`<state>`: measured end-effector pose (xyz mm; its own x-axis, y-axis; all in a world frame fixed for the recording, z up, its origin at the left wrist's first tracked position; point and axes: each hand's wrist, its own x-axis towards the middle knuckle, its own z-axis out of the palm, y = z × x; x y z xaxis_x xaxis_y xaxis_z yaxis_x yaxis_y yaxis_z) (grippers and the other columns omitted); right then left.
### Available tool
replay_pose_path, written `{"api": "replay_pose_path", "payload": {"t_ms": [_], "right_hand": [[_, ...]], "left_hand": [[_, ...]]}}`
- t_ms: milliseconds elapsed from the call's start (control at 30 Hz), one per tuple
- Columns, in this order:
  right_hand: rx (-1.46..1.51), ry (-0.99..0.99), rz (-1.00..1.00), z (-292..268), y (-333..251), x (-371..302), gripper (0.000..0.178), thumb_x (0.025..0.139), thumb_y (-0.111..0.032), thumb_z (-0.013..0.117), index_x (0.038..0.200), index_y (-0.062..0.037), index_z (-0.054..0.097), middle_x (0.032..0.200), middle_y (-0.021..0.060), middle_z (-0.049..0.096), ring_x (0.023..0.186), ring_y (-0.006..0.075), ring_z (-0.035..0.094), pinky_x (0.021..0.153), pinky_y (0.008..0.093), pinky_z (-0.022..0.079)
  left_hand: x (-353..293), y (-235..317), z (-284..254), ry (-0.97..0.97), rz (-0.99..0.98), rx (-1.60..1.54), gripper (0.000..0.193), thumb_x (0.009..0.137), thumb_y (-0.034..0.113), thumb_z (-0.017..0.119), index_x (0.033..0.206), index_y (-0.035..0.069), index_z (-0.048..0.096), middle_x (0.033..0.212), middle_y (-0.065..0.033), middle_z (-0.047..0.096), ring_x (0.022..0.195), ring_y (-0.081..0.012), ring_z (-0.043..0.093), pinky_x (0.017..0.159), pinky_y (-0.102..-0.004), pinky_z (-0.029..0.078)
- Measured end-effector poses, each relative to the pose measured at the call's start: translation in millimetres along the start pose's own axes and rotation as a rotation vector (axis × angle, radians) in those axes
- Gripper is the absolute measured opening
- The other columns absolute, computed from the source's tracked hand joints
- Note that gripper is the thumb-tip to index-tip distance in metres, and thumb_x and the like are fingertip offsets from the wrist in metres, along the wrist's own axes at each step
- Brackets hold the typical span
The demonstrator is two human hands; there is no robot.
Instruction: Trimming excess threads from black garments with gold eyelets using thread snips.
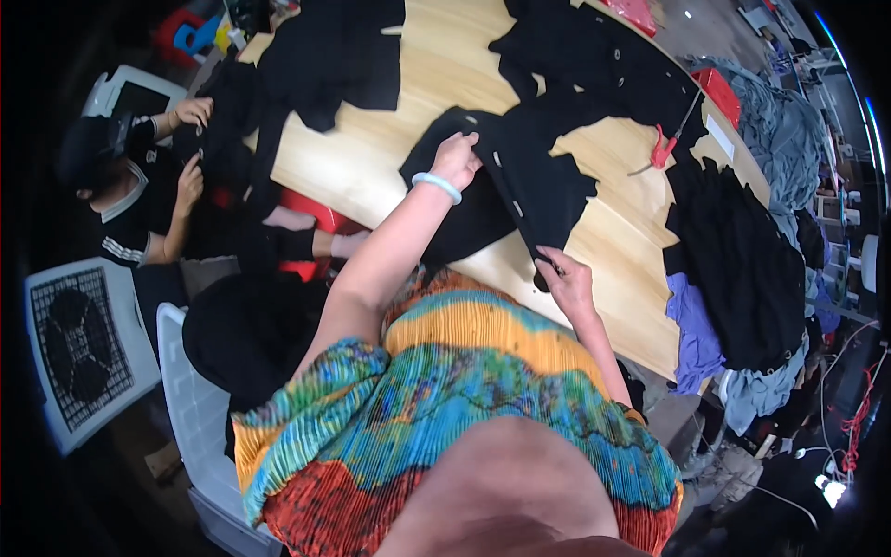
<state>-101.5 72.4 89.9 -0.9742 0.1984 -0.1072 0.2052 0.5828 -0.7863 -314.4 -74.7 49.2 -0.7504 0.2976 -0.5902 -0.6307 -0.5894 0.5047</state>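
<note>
A black garment (520, 176) with small white buttons lies spread on the wooden table (445, 74) in front of me. My left hand (457, 158), with a pale bangle on its wrist, presses on the garment's upper left part. My right hand (566, 283) pinches the garment's lower edge near the table's front edge. My bright multicoloured pleated top (464, 408) fills the lower middle of the view.
More black garments (733, 251) lie heaped on the table's right side, with a purple cloth (691, 330) beneath. Red scissors (664, 148) rest on the wood. Another person (139, 195) sits at the left handling black cloth. A white crate (200, 418) stands at lower left.
</note>
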Motion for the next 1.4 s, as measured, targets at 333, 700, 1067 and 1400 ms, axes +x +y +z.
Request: {"api": "replay_pose_path", "payload": {"t_ms": [333, 700, 1067, 1400], "right_hand": [[0.055, -0.087, -0.422, -23, -68, 33, 0.022, 0.072, -0.005, 0.061, 0.095, -0.0035, 0.061, 0.09, 0.0127, 0.061, 0.076, 0.0194, 0.06, 0.065, 0.0253, 0.048], [0.197, 0.181, -0.842, -69, -154, 52, 0.025, 0.065, 0.004, 0.066, 0.089, -0.0003, 0.06, 0.083, 0.011, 0.058, 0.062, 0.0139, 0.056, 0.049, 0.0208, 0.044], [0.342, 0.111, -0.751, -49, -193, 62, 0.038, 0.063, -0.004, 0.07, 0.098, -0.0009, 0.056, 0.093, 0.0103, 0.057, 0.081, 0.0165, 0.057, 0.066, 0.0242, 0.048], [0.321, 0.071, -0.716, -42, -184, 60, 0.032, 0.064, -0.001, 0.066, 0.095, -0.0019, 0.058, 0.088, 0.0087, 0.058, 0.071, 0.0142, 0.057, 0.062, 0.023, 0.046]], "left_hand": [[-170, 110, 80, -0.749, 0.345, 0.093, 0.027, 0.086, 0.005, 0.038, 0.112, 0.001, 0.042, 0.107, -0.0086, 0.052, 0.099, -0.0163, 0.05, 0.087, -0.0276, 0.037], [-188, 90, 54, -0.738, 0.175, 0.028, 0.036, 0.081, 0.004, 0.036, 0.116, -0.004, 0.039, 0.11, -0.0124, 0.05, 0.105, -0.0195, 0.047, 0.093, -0.0319, 0.033], [-203, 87, 44, -0.713, 0.186, 0.096, 0.037, 0.081, 0.009, 0.038, 0.115, -0.004, 0.039, 0.11, -0.011, 0.05, 0.102, -0.0172, 0.049, 0.089, -0.0297, 0.038], [-211, 86, 51, -0.579, 0.194, 0.238, 0.019, 0.087, 0.015, 0.043, 0.094, 0.0, 0.051, 0.092, -0.0034, 0.054, 0.087, -0.0083, 0.05, 0.08, -0.0223, 0.038]]}}
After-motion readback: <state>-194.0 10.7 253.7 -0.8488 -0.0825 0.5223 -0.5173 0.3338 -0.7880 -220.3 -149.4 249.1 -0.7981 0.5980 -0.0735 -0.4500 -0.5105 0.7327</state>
